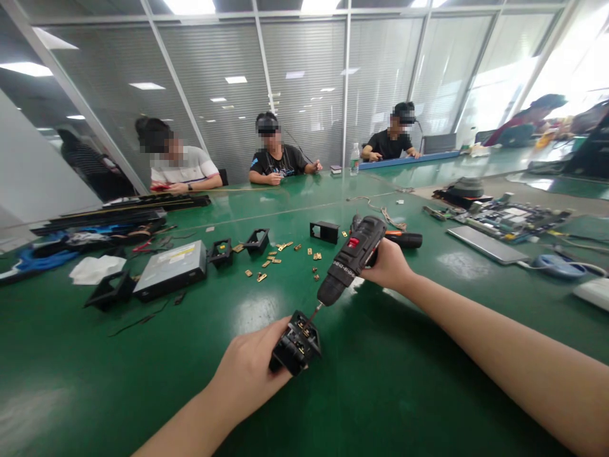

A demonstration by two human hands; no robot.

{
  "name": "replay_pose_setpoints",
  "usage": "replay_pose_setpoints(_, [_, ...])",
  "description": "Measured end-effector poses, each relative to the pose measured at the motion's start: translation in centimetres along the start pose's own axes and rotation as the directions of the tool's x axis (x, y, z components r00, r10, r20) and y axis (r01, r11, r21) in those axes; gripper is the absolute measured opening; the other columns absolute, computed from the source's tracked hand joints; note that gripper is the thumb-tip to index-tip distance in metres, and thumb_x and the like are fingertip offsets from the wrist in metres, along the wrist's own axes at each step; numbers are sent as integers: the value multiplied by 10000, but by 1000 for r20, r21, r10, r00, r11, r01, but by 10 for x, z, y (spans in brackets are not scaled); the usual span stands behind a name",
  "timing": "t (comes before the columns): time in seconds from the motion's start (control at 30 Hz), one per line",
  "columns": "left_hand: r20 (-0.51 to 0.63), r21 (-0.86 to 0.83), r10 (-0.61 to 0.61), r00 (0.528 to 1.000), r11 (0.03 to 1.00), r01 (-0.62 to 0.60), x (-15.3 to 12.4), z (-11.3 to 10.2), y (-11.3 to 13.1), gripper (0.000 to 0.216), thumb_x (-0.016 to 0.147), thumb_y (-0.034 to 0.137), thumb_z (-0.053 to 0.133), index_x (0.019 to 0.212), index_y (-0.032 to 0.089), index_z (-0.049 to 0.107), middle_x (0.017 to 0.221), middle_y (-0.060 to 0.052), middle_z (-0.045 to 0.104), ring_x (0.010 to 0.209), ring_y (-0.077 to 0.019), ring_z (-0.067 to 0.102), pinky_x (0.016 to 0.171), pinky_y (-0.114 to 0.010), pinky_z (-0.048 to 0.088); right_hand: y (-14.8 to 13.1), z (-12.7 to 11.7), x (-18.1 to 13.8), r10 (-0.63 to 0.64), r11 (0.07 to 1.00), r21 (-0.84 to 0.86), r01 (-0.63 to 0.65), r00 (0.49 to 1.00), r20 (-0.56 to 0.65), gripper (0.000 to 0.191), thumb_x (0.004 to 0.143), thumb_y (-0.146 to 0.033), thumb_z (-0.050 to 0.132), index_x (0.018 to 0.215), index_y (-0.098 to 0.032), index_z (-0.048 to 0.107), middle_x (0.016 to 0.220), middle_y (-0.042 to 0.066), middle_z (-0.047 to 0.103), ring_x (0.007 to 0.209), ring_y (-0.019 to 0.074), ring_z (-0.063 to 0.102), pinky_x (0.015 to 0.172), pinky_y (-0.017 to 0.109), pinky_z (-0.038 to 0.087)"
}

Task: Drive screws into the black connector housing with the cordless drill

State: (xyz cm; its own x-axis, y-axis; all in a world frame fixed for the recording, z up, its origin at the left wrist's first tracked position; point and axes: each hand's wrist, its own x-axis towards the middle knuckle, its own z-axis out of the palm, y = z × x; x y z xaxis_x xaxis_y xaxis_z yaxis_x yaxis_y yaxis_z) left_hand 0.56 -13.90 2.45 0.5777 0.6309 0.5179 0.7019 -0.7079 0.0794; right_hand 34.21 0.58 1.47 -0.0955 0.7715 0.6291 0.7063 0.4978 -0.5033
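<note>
My left hand (257, 355) is closed round a black plastic socket housing (295, 348) with brass-coloured contacts showing on its upper face. In my right hand (390, 263) is a black cordless drill (354, 254) with a red switch, gripped by its handle. The drill's thin bit (314, 313) points down to the left and meets the housing among the contacts. Whether it sits in a screw is too small to tell. Beyond the hands, several small brass pieces (272, 259) lie scattered on the green table (380, 381).
Black frames (257, 241) and an optical drive (172, 270) stand to the left. Another black frame (324, 231) stands behind the drill. To the right lie a silver flat device (486, 245) and circuit boards (514, 219). Several people sit across the table, with a bottle (354, 160) near them.
</note>
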Motion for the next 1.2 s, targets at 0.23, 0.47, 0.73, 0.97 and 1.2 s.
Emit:
replay_pose_setpoints(0.23, [-23,20,-3,1000,1000,4,-1,2,-1,515,877,389,719,1302,176,521,969,-88,792,752,-249,784,687,-339,638,-3,-1,1,7,1000,-10,-7,1000,3,355,601,-415,781,828,-211,601,794,62,704,720,276,673,667,376,514])
replay_pose_setpoints(0.47, [-11,38,1,1000,999,0,1,1,0,497,905,471,680,1269,168,527,913,-78,784,707,-238,774,653,-326,630,-5,-1,1,-16,1000,6,16,1000,-7,325,626,-401,752,834,-209,591,825,73,705,730,273,669,678,375,509])
replay_pose_setpoints(0.73, [-2,46,13,1000,999,-13,2,-1,0,498,914,404,680,1317,170,503,967,-81,791,765,-235,784,707,-323,637,-2,-2,0,-34,999,16,34,999,-22,422,604,-443,796,887,-207,591,869,84,713,789,302,697,727,399,539])
replay_pose_setpoints(0.97, [-7,40,24,1000,999,-24,2,0,-1,473,914,376,677,1313,185,509,996,-76,797,788,-228,791,675,-294,631,1,-1,1,-55,998,23,56,998,-16,475,598,-453,815,944,-190,622,897,91,724,834,321,710,753,407,546])
replay_pose_setpoints(1.2, [-21,34,23,1000,999,-22,0,1,-3,473,922,453,667,1271,164,532,977,-89,793,767,-227,787,653,-298,631,1,1,1,-29,999,31,30,999,-15,392,609,-413,795,875,-200,604,842,74,711,757,283,684,698,380,526])
